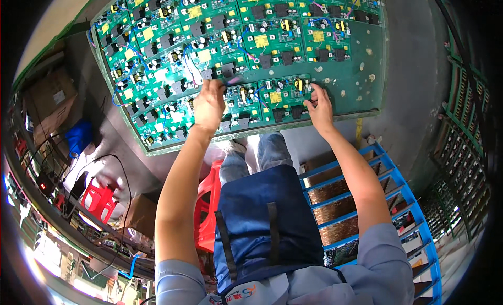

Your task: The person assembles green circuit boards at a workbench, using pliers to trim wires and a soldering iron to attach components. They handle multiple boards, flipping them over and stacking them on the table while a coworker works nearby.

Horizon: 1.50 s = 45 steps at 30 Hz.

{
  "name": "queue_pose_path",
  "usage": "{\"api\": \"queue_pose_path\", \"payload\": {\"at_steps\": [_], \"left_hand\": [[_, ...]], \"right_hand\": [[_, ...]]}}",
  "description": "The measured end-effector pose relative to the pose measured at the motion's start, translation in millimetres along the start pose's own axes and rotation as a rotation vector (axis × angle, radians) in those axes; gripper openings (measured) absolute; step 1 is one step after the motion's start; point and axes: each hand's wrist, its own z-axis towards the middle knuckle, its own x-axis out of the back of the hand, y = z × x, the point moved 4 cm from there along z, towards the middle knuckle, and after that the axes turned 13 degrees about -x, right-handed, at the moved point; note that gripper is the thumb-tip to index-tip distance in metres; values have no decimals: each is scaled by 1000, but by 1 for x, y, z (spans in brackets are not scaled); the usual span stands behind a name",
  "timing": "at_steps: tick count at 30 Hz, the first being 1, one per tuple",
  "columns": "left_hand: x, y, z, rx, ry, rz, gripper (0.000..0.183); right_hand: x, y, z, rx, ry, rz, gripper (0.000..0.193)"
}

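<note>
A large green tray (356, 103) lies before me, covered with rows of green circuit boards that carry black blocks, yellow parts and thin blue wires. My left hand (208, 107) is closed, its fingertips pinched together over the front rows. A short pinkish-purple wire end (232, 81) shows just right of those fingertips; whether they hold it I cannot tell. At the front row's right end sits a circuit board (285, 99) with a yellow transformer. My right hand (320, 108) grips this board's right edge, thumb and fingers curled against it.
A blue metal rack (390, 171) with slats stands at my right. Red plastic stools (99, 200) and a cardboard box (50, 103) are on the left, near loose cables. Green racks of boards (463, 163) line the far right. A blue apron (267, 221) covers my lap.
</note>
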Motion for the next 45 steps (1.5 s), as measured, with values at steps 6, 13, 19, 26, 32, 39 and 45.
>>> {"api": "queue_pose_path", "payload": {"at_steps": [6,13,19,26,32,39,45], "left_hand": [[-16,20,-44,-213,-107,58,39],[-43,32,-88,-181,-249,112,59],[-55,18,-96,-182,-204,200,67],[-51,25,-96,-90,-159,77,49],[-37,23,-104,-93,-127,-97,56],[4,31,-195,-139,-20,-288,41],[100,15,-352,72,-167,-430,32]], "right_hand": [[-1,-3,-4,26,-15,-5,52],[-1,-5,-4,54,-41,-54,53],[0,-11,-7,99,-61,-114,55],[-2,-4,-7,104,-39,-63,54],[11,-12,-42,69,141,-22,44],[-65,-20,-238,-40,-479,-182,39],[-157,-60,-336,324,-553,-580,35]]}}
